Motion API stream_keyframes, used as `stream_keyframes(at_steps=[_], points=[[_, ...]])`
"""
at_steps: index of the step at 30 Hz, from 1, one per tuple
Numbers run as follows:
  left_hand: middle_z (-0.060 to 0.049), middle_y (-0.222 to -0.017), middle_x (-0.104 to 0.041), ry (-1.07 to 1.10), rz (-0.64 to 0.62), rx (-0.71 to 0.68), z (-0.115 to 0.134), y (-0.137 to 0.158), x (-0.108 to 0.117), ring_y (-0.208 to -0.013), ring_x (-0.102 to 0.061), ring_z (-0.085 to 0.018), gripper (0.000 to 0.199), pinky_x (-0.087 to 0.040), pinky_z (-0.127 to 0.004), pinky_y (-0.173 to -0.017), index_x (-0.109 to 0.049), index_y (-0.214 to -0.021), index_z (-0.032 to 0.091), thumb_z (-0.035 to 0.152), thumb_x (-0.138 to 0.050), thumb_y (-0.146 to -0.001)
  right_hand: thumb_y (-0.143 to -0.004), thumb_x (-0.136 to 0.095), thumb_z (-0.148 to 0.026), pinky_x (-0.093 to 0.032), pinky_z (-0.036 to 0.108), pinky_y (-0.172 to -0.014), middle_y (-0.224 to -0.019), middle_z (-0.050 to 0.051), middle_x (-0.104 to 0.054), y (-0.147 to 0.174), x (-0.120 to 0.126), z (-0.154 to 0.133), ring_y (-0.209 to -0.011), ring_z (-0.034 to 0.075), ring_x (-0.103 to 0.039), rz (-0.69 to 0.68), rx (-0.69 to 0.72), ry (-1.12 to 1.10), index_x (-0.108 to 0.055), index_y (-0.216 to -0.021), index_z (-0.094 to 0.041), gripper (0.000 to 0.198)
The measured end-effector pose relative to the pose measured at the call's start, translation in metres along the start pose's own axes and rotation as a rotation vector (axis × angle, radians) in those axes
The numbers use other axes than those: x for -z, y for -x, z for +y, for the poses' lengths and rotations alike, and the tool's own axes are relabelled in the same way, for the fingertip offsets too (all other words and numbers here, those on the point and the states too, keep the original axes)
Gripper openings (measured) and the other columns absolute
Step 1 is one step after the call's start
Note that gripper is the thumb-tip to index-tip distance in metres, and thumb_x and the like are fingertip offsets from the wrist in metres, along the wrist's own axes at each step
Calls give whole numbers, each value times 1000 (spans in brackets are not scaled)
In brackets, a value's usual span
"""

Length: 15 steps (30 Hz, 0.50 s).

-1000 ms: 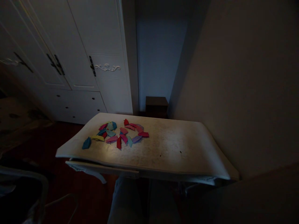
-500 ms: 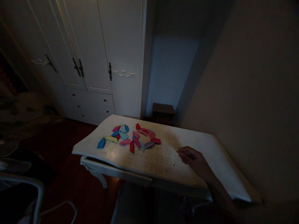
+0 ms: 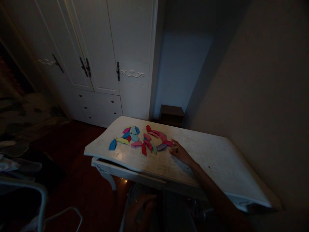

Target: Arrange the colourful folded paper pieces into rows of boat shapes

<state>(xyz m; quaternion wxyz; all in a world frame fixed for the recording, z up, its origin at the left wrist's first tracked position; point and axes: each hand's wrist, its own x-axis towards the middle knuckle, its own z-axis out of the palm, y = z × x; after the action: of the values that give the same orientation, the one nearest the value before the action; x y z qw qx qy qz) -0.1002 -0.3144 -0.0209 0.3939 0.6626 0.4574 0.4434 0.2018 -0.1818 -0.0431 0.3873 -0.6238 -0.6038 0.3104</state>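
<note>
My right hand [image 3: 178, 152] reaches over the white table with thumb and fingers apart. Its fingertips are at the end of a dark pink folded piece [image 3: 167, 142]; whether they touch it I cannot tell. Small coloured pieces, paper or cloth, lie in a loose cluster: a blue piece [image 3: 112, 144] at the left, a red piece [image 3: 144, 149] at the front, a purple piece [image 3: 161, 147] and a green piece [image 3: 154, 148] near my hand. Low over my lap, my left hand [image 3: 138, 211] is dim, its fingers loosely bent and apart, with nothing visible in them.
The white table [image 3: 205, 154] has a slightly open drawer [image 3: 130, 174] along its front. A white wardrobe [image 3: 135, 93] and a small brown cabinet [image 3: 172, 111] stand behind. The wall [image 3: 253, 90] rises at the right. A metal frame [image 3: 42, 199] is at the lower left.
My right hand has moved left and forward to the dark pink piece, its fingers spreading. My left hand has come into view at the bottom. The view has shifted slightly.
</note>
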Motion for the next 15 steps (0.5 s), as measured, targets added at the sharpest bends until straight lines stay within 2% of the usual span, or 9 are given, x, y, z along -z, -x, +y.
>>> stream_keyframes(at_steps=[3, 5, 10, 15], points=[[-2, -92, -74, -2, -103, -24, 2, -26, -14, -86, -68, -20, 25, -56, -29, -76, -73, -90, 28, 43, -53, -87, -77, -62, -33, -42, 23, -52, -107, 8, -57, -4, 3, 8, -60, 10, -51, 41, -25, -20, -31, -143, -20, 73], [-2, -93, -74, -45, -160, -2, 5, -48, -26, -88, -67, -19, 23, -54, -29, -80, -72, -92, 26, 37, -53, -87, -78, -60, -32, -42, 22, -48, -112, 9, -54, -6, 4, 11, -58, 8, -52, 31, -65, -56, -28, -144, -21, 74], [-5, -93, -73, -66, -236, -96, 4, -101, -61, -83, -65, -18, 25, -52, -29, -76, -69, -94, 20, 31, -48, -87, -79, -57, -29, -42, 21, -40, -102, 4, -57, -11, 8, 8, -53, 9, -55, 10, -143, -120, -26, -144, -26, 72], [-6, -92, -72, -159, -317, -171, -7, -140, -94, -82, -65, -18, 25, -50, -28, -76, -69, -94, 18, 26, -47, -86, -81, -56, -25, -42, 21, -43, -90, 2, -62, -17, 14, 5, -54, 10, -55, -52, -123, 22, -35, -143, -23, 65]])
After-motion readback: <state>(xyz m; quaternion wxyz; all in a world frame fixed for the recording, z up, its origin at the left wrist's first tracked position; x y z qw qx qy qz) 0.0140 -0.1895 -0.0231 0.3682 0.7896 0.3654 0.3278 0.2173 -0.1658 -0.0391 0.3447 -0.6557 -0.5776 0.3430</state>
